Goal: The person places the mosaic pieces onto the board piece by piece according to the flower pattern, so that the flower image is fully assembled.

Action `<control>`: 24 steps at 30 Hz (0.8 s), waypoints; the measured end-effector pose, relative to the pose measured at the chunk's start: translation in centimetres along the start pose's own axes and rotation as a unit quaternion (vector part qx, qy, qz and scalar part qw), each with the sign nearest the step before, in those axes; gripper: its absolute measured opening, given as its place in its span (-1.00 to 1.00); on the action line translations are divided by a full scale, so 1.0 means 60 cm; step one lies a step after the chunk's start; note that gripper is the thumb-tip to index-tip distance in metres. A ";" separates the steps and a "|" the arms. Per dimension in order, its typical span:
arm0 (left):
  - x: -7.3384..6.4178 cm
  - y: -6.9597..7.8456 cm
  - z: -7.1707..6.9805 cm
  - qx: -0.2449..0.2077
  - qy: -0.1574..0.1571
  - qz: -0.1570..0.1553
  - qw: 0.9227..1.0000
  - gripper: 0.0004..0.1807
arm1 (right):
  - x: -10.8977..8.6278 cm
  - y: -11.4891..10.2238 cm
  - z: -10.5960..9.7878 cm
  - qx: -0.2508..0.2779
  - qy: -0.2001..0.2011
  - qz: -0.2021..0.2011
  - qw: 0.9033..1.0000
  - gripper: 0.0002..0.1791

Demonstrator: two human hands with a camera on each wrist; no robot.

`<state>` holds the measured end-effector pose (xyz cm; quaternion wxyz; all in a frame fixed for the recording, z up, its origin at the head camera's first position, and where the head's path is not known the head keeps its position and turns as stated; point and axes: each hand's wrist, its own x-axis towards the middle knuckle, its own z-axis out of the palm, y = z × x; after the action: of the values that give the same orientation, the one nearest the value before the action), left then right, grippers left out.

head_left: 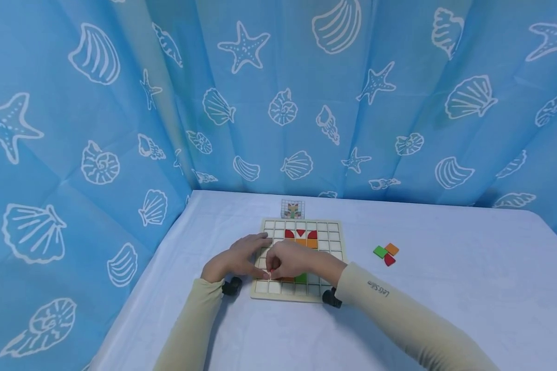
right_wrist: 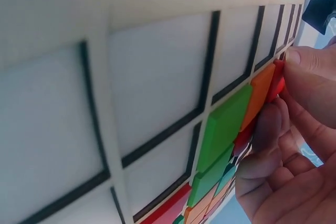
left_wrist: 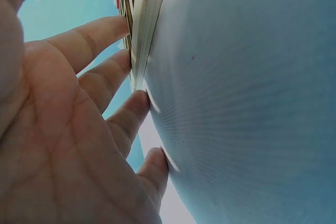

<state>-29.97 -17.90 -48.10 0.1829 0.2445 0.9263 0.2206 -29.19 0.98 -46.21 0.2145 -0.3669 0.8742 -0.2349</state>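
A wooden grid board lies on the table with red, orange and green tiles in some of its squares. My right hand pinches a red tile between thumb and fingers, low on the board's left side. In the right wrist view, that tile is beside an orange tile, with a green tile beyond. My left hand is at the board's left edge. Its fingers are spread in the left wrist view; some touch the board's side, the lower ones reach the tablecloth.
Right of the board lie a loose green tile, an orange tile and a red tile. A patterned card is behind the board. White cloth covers the table, and a blue shell-print curtain hangs behind it.
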 end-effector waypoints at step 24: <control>0.001 -0.002 0.001 0.000 0.001 0.010 1.000 -0.02 | -0.011 0.006 -0.002 -0.008 0.020 0.027 0.999 -0.84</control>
<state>-30.03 -17.95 -48.23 0.1802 0.2532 0.9241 0.2226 -29.04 1.73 -46.17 0.2004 -0.3402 0.8896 -0.2297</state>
